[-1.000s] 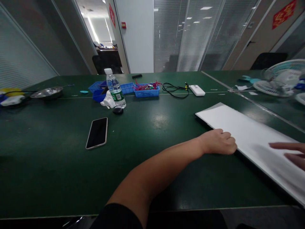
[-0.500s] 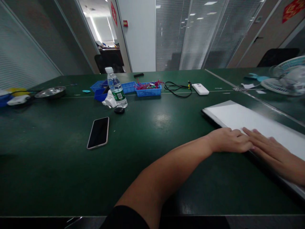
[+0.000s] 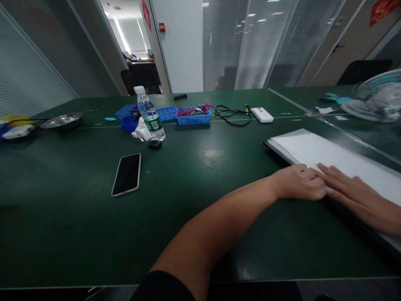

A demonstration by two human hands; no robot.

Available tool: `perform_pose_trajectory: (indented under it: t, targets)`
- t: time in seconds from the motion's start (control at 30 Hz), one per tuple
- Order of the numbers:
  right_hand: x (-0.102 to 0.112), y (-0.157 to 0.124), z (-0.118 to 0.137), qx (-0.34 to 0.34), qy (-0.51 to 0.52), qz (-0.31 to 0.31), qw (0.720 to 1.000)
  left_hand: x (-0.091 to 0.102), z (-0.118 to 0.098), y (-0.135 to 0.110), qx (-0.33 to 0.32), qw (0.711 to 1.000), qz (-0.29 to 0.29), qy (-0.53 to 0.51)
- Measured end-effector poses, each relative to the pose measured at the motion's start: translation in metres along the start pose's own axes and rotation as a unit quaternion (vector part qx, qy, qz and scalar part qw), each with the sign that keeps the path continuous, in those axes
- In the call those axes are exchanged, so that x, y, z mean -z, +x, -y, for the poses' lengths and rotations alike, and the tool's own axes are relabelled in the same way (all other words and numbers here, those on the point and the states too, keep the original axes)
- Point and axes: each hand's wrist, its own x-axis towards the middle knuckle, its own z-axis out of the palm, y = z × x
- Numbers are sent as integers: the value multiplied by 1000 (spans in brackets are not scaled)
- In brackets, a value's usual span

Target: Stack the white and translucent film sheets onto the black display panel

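Note:
At the right lies a stack of white paper (image 3: pixel 316 146) on a black, board-like base (image 3: pixel 277 154). My left hand (image 3: pixel 299 182) reaches across to its near edge, with curled fingers closed on the paper there; the fingertips are partly hidden. Right beside it, my right hand (image 3: pixel 360 198) rests on the sheets with its fingers stretched out flat. The two hands touch at the fingers. At the far left corner the top sheet sits slightly off the layer under it.
A phone (image 3: pixel 127 174) lies left of centre on the green table (image 3: pixel 188 184). Behind it are a black mouse (image 3: pixel 154 144), a water bottle (image 3: pixel 151 117) and blue trays (image 3: pixel 193 120) with red wires. Farther right are a black cable (image 3: pixel 232 115), a white box (image 3: pixel 262 115) and a fan (image 3: pixel 376 100).
The camera view has shifted slightly. The top sheet's corner now shows a small offset from the layer below. Both hands stay at nearly the same place on the paper's near edge.

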Motion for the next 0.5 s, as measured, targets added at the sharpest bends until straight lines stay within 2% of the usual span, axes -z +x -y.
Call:
perform_pose_trajectory:
  t: [0.13, 0.3, 0.43, 0.5]
  targets:
    - [3, 11, -3, -8, -14, 7, 1000, -4, 2, -4, -9, 999, -39, 13]
    - [13, 26, -10, -14, -38, 22, 999, -3, 1, -7, -8, 999, -33, 27]
    - [21, 38, -19, 10, -56, 33, 998, -2, 0, -11, -3, 999, -49, 11]
    - [23, 45, -26, 6, -98, 13, 995, -2, 0, -16, 1, 998, -62, 10]
